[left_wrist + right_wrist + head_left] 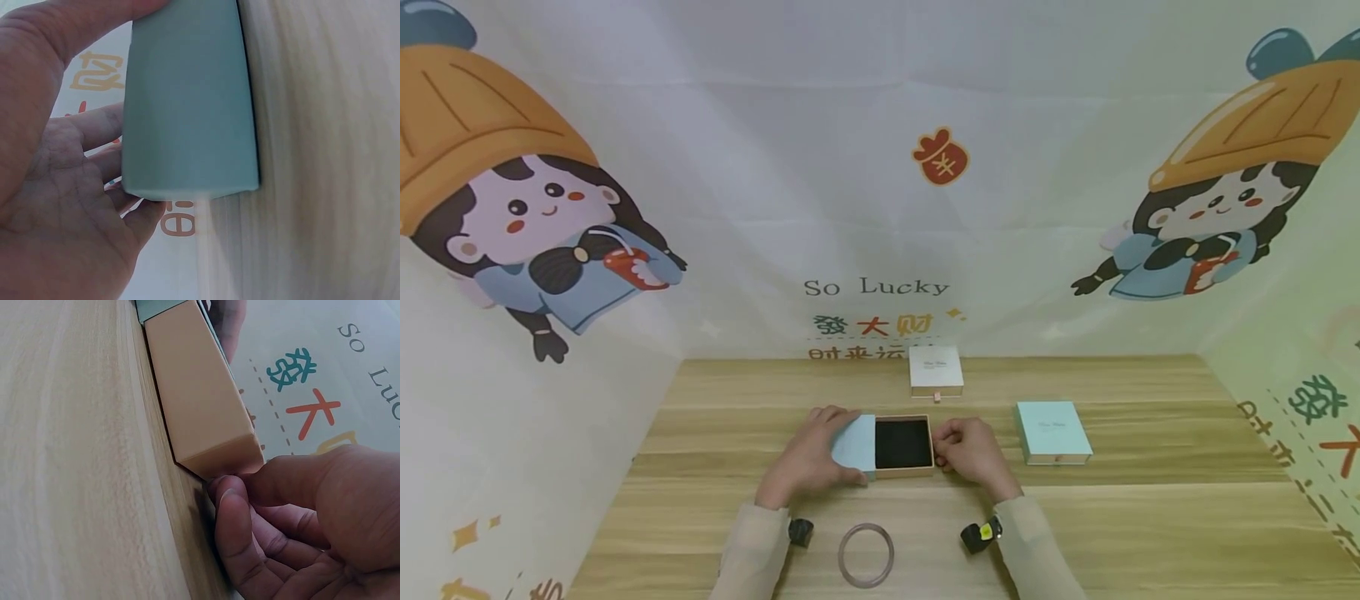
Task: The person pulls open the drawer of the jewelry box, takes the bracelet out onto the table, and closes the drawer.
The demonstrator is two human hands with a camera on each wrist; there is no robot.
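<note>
A light blue jewelry box lies on the table with its drawer pulled partway out to the right, showing a black lining. My left hand grips the blue sleeve of that box, thumb on the near side and fingers around the far side. At the drawer's right end, my right hand pinches with thumb and index finger; what lies between the fingertips is hidden. In the right wrist view the drawer's tan side reaches out of the sleeve. Nearer to me lies a greyish bangle, flat on the wood.
A closed white box with a small pull tab stands at the table's back edge. To the right of my right hand is another closed light blue box. Printed cloth hangs behind and beside the wooden table.
</note>
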